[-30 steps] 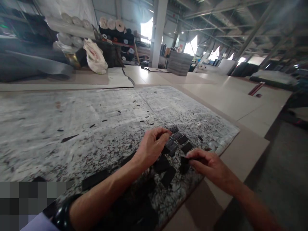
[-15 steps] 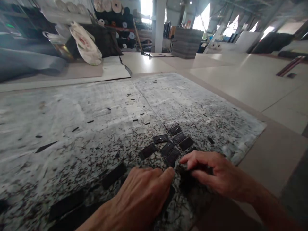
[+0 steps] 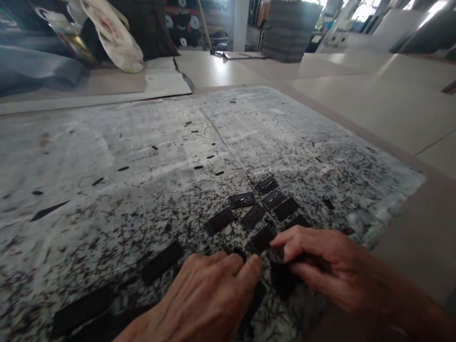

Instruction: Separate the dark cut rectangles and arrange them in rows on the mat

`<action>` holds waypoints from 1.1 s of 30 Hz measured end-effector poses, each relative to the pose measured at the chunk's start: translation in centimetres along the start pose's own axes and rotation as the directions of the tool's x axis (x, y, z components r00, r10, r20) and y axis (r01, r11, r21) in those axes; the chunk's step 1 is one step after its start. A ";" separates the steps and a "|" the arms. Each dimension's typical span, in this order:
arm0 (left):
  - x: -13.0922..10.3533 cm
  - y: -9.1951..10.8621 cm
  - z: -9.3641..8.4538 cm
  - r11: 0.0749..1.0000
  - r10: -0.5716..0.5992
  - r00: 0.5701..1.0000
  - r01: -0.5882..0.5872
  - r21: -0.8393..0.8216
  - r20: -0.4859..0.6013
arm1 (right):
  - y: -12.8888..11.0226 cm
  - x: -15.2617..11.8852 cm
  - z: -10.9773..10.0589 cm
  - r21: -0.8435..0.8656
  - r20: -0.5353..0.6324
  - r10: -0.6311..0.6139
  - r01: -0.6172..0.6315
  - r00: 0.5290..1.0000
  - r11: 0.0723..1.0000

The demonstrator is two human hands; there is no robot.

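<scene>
My left hand [image 3: 210, 294] is closed low over the sheet, fingers curled under and thumb pointing right. What its fingertips grip is hidden; a dark strip shows beneath the palm. Close by on the right, my right hand [image 3: 320, 263] pinches a blurred black piece of material [image 3: 283, 278] between thumb and fingers. Just beyond the hands lie several small black rectangular patches, among them a patch with a shiny slit [image 3: 242, 200] and a plain-looking patch [image 3: 286, 209]. One patch [image 3: 261, 238] lies by the right fingertips.
Dark thread scraps and slivers litter the whitish sheet [image 3: 149, 123] on the table. Larger black rectangles [image 3: 162, 262] lie left of my left hand. A light cloth bag [image 3: 117, 38] sits at the back left, and a grey stack [image 3: 290, 31] stands at the back.
The view has tilted down and shifted a little. Both hands stay near each other, with the right still pinching black material. The patch by the right fingertips has turned slightly.
</scene>
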State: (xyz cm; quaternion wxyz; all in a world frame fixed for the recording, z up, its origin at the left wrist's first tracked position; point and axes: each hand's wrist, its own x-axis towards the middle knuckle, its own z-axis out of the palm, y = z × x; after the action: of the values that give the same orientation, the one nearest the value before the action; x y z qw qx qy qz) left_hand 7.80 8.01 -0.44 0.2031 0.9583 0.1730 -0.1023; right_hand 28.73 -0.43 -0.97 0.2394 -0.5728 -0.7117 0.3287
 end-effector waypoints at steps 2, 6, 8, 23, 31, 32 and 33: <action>-0.1 -0.1 0.0 1.000 0.009 1.000 -0.009 -0.002 -0.002 | 0.1 0.1 -0.1 0.027 -0.040 0.021 -0.020 0.999 0.999; -0.4 -0.6 0.4 0.998 0.066 0.991 -0.067 -0.007 -0.117 | 0.3 0.9 -0.3 0.036 -0.064 0.059 -0.057 0.996 0.998; -0.4 -0.7 0.6 0.993 0.078 0.959 -0.100 -0.066 -0.274 | 0.2 1.2 -0.4 0.075 -0.032 0.039 -0.037 0.999 0.997; 0.4 -0.1 0.7 0.928 -0.074 0.931 -0.067 -0.366 -0.358 | -1.1 1.9 0.6 0.225 -0.066 0.084 -0.067 0.994 0.972; -0.7 -0.6 1.1 0.976 0.212 0.889 -0.171 0.135 -0.406 | -0.5 2.5 0.6 0.018 -0.026 0.163 -0.163 0.986 0.987; -0.9 -0.6 1.2 0.964 0.254 0.867 -0.191 0.187 -0.428 | -0.4 2.5 0.6 0.008 -0.020 0.166 -0.166 0.986 0.986; -1.0 -0.6 1.3 0.955 0.281 0.853 -0.202 0.219 -0.439 | -0.4 2.6 0.6 0.001 -0.016 0.171 -0.171 0.985 0.985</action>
State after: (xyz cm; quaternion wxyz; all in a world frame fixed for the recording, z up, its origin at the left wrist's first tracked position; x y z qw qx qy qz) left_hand 6.44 7.69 -1.54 0.0868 0.9822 0.0856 0.1429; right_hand 27.44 1.88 -1.21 0.2159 -0.6342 -0.6582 0.3434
